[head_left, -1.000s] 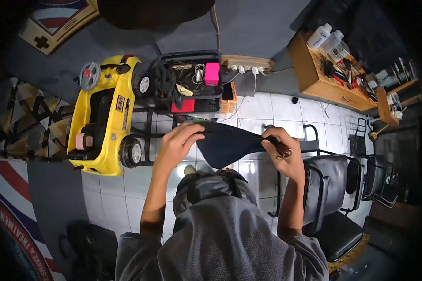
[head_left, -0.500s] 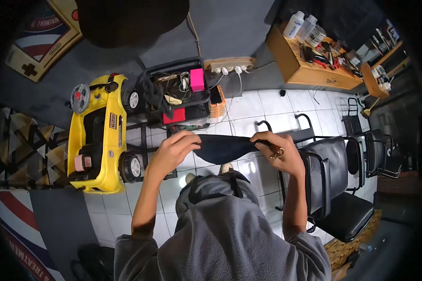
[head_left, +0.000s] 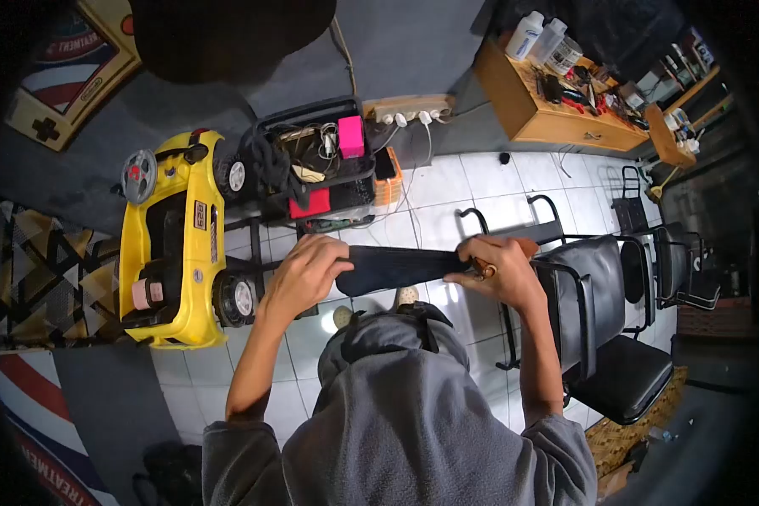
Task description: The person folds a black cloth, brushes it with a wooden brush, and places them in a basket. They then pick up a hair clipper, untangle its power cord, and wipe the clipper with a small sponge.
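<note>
A dark, nearly black flat piece of flexible material (head_left: 401,266) is stretched between my hands in front of my lap, its top edge almost straight. My left hand (head_left: 306,274) pinches its left end between thumb and fingers. At the other end, my right hand (head_left: 504,271) is closed on the material. A brownish-gold ring-shaped metal part (head_left: 483,268) shows at the right fingers, and a brown tip (head_left: 527,246) sticks out behind them; what they belong to is hidden by the hand.
To the left stands a yellow toy car (head_left: 177,278). Beyond my hands, a black basket (head_left: 358,173) holds cables and a pink box (head_left: 351,137). Black chairs (head_left: 590,287) stand on the right. A wooden cabinet (head_left: 557,131) with bottles and tools is at the back right.
The material's sagging lower edge has become flatter and narrower toward the right. My right fingers have shifted their grip, and the brown tip now shows behind them. My left hand has moved slightly left.
</note>
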A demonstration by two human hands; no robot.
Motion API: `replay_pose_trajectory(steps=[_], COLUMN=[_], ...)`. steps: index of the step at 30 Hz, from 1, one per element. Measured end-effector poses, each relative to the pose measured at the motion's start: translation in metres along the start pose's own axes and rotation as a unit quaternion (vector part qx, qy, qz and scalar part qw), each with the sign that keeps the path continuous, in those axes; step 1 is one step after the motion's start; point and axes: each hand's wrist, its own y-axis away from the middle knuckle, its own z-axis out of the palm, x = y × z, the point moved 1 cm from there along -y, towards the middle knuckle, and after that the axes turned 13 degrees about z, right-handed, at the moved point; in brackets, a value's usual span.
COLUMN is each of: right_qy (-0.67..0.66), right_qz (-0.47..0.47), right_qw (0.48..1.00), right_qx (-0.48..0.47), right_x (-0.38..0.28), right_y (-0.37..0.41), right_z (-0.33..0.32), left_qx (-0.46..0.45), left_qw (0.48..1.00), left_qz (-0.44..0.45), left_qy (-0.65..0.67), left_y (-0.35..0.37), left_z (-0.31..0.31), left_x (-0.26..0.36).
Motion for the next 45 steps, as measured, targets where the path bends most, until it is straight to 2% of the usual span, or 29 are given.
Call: replay_pose_trajectory(steps=[5, 6, 9, 10, 13, 14, 15, 17, 19, 20, 21, 23, 24, 26, 27, 29, 30, 31, 33, 35, 36, 37, 38, 39, 40, 41, 42, 43, 45], right_qy=[-0.097, -0.174, -0.205, -0.172, -0.225, -0.215, -0.242, -0.305, -0.349, -0.332, -0.351, -0.478, -0.549, -0.442, -0.369, -0.315, -0.236, -0.246, -0.264, -0.289, -0.299, -0.31, -0.338, -0.39, -0.36, -0.329, -0.323, -0.31, -0.282], right_qz=[0.024, 0.039, 0.081, 0.022, 0.049, -0.013, -0.113, -0.181, -0.209, -0.192, -0.2, -0.132, 0.074, 0.069, 0.0, 0.011, -0.027, 0.026, 0.137, 0.179, 0.204, 0.227, 0.31, 0.3, 0.285, 0.27, 0.408, 0.394, 0.363], right_qw=[0.989, 0.973, 0.973, 0.982, 0.971, 0.971, 0.954, 0.902, 0.837, 0.809, 0.785, 0.753, 0.693, 0.793, 0.834, 0.817, 0.865, 0.859, 0.842, 0.873, 0.879, 0.884, 0.86, 0.851, 0.876, 0.899, 0.841, 0.858, 0.887], right_qx=[0.11, 0.144, 0.07, 0.07, -0.064, -0.102, -0.138, -0.245, -0.367, -0.445, -0.47, -0.433, -0.461, -0.414, -0.41, -0.483, -0.442, -0.447, -0.449, -0.351, -0.31, -0.267, -0.224, -0.186, -0.144, -0.101, -0.145, -0.11, -0.04], right_x=[-0.011, -0.01, -0.015, -0.01, -0.015, -0.015, -0.01, -0.012, -0.018, -0.021, -0.013, 0.002, 0.008, 0.022, 0.031, 0.035, 0.035, 0.039, 0.044, 0.058, 0.053, 0.049, 0.058, 0.054, 0.047, 0.037, 0.03, 0.026, 0.021], right_y=[-0.006, -0.007, -0.001, 0.0, 0.017, 0.024, 0.028, 0.044, 0.051, 0.051, 0.053, 0.053, 0.059, 0.059, 0.054, 0.06, 0.065, 0.066, 0.068, 0.081, 0.08, 0.08, 0.09, 0.087, 0.087, 0.085, 0.079, 0.076, 0.072], right_z=[0.005, 0.012, 0.006, 0.006, -0.004, -0.011, -0.014, -0.016, -0.011, -0.014, -0.004, 0.024, 0.021, 0.044, 0.054, 0.07, 0.078, 0.078, 0.072, 0.084, 0.087, 0.089, 0.104, 0.107, 0.108, 0.108, 0.109, 0.112, 0.116], left_qx=[0.167, 0.183, 0.142, 0.141, 0.044, 0.004, -0.036, -0.095, -0.07, -0.092, -0.101, -0.121, -0.122, -0.144, -0.154, -0.132, -0.121, -0.177, -0.255, -0.234, -0.207, -0.18, -0.179, -0.177, -0.175, -0.127, -0.126, -0.125, -0.106], left_qw=[0.985, 0.979, 0.986, 0.987, 0.981, 0.974, 0.961, 0.908, 0.839, 0.796, 0.785, 0.76, 0.744, 0.687, 0.658, 0.662, 0.66, 0.74, 0.803, 0.793, 0.805, 0.797, 0.829, 0.856, 0.838, 0.8, 0.783, 0.763, 0.75], left_qz=[-0.034, -0.089, -0.07, -0.076, -0.141, -0.144, -0.148, -0.169, -0.078, -0.042, -0.022, 0.02, 0.015, 0.021, 0.026, -0.026, -0.053, -0.066, -0.151, -0.151, -0.187, -0.294, -0.309, -0.324, -0.367, -0.458, -0.5, -0.541, -0.569], left_qy=[-0.032, -0.018, -0.048, -0.02, 0.123, 0.177, 0.231, 0.372, 0.535, 0.596, 0.611, 0.638, 0.657, 0.712, 0.736, 0.738, 0.739, 0.645, 0.517, 0.542, 0.523, 0.497, 0.431, 0.362, 0.363, 0.367, 0.349, 0.331, 0.321], left_y=[0.011, 0.011, 0.007, 0.01, 0.019, 0.021, 0.023, 0.027, 0.039, 0.042, 0.041, 0.039, 0.039, 0.049, 0.052, 0.048, 0.046, 0.049, 0.074, 0.108, 0.1, 0.106, 0.117, 0.115, 0.113, 0.107, 0.114, 0.124, 0.137], left_z=[0.006, 0.005, -0.004, -0.004, -0.024, -0.033, -0.042, -0.056, -0.044, -0.037, -0.033, -0.026, -0.026, -0.02, -0.017, -0.01, -0.007, -0.009, -0.002, 0.016, 0.014, 0.013, 0.014, 0.013, 0.01, 0.012, 0.016, 0.023, 0.035], left_x=[0.003, 0.008, 0.012, 0.012, 0.032, 0.044, 0.059, 0.082, 0.086, 0.084, 0.083, 0.079, 0.078, 0.073, 0.069, 0.065, 0.063, 0.056, 0.049, 0.041, 0.048, 0.055, 0.055, 0.055, 0.057, 0.064, 0.063, 0.061, 0.063])
